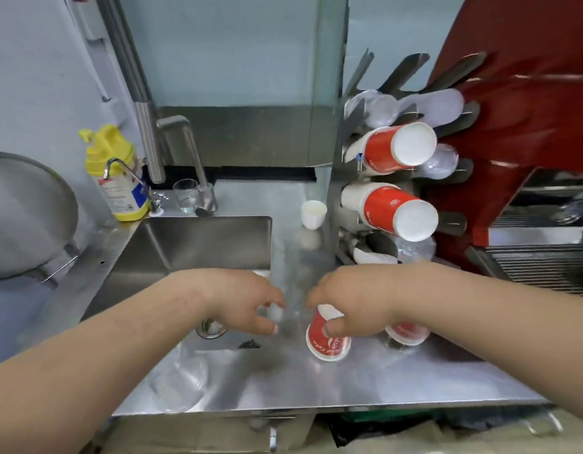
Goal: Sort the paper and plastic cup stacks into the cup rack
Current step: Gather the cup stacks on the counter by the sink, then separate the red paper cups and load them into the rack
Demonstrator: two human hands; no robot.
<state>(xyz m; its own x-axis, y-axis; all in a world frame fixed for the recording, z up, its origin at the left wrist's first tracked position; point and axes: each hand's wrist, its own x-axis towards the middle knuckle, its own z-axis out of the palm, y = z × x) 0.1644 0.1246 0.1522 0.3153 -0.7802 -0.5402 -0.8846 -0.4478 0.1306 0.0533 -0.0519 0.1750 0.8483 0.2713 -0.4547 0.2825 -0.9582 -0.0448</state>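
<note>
On the steel tabletop (pixel 283 378), the left hand (pixel 247 303) hovers with loosely curled fingers, holding nothing. The right hand (pixel 355 306) grips a red paper cup stack (pixel 328 342). The cup rack (pixel 398 178) stands behind, holding red cups.

Bright, even overhead light. Soft glare patches on steel bench (pixel 365 385); faint shadows under the forearms. Motion blur smears red machine (pixel 529 103) far right. Wide-angle bowing at edges; near bottom edge soft, out of focus.
</note>
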